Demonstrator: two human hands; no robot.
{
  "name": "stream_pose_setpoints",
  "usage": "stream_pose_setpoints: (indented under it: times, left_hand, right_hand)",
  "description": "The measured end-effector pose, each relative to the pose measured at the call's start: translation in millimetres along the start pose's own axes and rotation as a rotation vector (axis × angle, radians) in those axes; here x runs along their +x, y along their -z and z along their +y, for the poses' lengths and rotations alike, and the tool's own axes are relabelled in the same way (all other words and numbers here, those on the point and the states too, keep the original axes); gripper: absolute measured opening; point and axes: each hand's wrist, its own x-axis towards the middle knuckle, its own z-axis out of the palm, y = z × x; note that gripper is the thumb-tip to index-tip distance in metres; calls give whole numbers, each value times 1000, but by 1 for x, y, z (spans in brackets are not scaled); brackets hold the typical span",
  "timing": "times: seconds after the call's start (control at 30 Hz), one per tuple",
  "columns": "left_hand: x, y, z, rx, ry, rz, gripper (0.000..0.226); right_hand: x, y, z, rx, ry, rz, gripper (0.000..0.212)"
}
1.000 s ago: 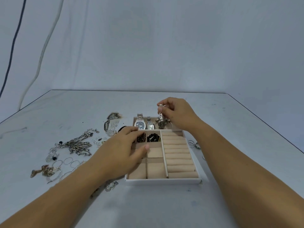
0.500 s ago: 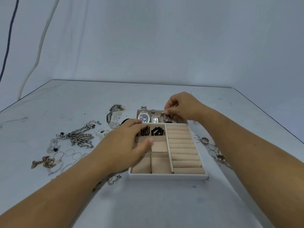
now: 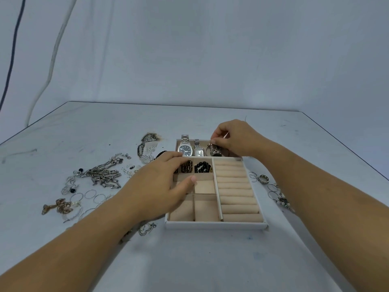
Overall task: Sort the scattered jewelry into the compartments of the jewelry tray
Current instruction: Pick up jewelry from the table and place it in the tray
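Note:
The beige jewelry tray (image 3: 214,224) sits mid-table. Its far compartment holds a dark-faced silver watch (image 3: 185,149), a small white-faced watch (image 3: 199,151) and a third watch (image 3: 215,151). My right hand (image 3: 235,138) pinches that third watch, which rests low in the compartment. Brown beads (image 3: 187,166) and black beads (image 3: 202,167) fill two small compartments. My left hand (image 3: 156,186) lies flat over the tray's left side, fingers spread, holding nothing. Silver chains (image 3: 103,174), thin hoops (image 3: 92,194) and a gold piece (image 3: 60,207) lie scattered at the left.
Rings (image 3: 263,179) and beaded pieces (image 3: 282,200) lie right of the tray. A heart pendant (image 3: 145,228) sits near the tray's front left corner. The padded ring rolls (image 3: 235,190) fill the tray's right half. Cables (image 3: 52,51) hang at the back left wall.
My right hand lowered the third watch from above the tray down into the far compartment. My left hand stayed on the tray's left side.

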Motion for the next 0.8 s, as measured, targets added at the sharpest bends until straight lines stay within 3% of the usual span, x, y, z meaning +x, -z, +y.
stream_pose_setpoints:
  times: [0.2,0.43,0.7,0.8]
  left_hand:
    - [2,5,6,28,-38,14,70]
    - [14,8,49,-7,-177,-18,54]
    - [52,-17,95,-61,-250,-78,48]
    - [66,-32,109,-10,-206,-124,39]
  right_hand:
    - [-35,37,11,-56,-3,62,5]
    - [-110,69,43,-142,-111,104,8]
    - [-182,49,93,-217,-197,84,46]
    - [-192,42,101,-225,-204,120,45]
